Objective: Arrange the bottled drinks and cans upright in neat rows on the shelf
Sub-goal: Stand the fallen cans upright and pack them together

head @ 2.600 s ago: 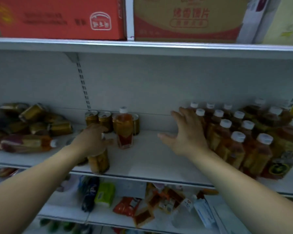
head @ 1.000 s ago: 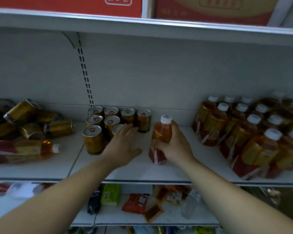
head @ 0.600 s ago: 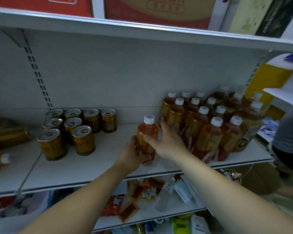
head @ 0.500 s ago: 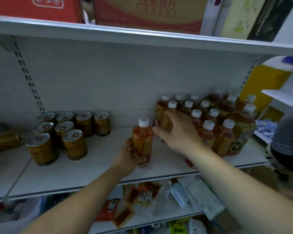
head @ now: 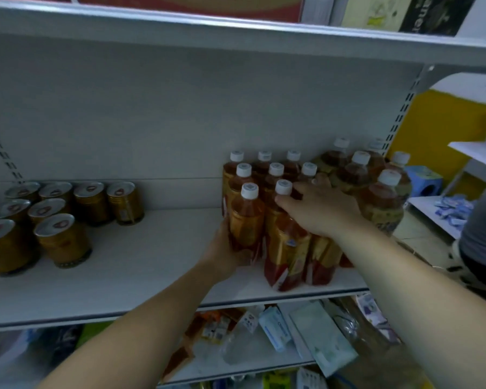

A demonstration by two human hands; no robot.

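1. At far left on the white shelf (head: 141, 265): gold cans (head: 62, 217) stand upright in close rows, silver pull-tab lids up.
2. Centre: left hand (head: 222, 254) reaches up from lower left w/ forearm angled in, fingers wrapped round the lower body of a small bottle (head: 247, 220). Bottle is upright, amber drink, white cap, orange-red label, standing at the front-left corner of the bottle group.
3. Right of centre: right hand (head: 317, 209) comes in from lower right, palm down, fingers spread and resting across the tops of neighbouring small bottles (head: 286, 237), not gripping any one.
4. Far right: bigger bottles (head: 382, 203), same amber colour & white caps, upright beside the small ones.
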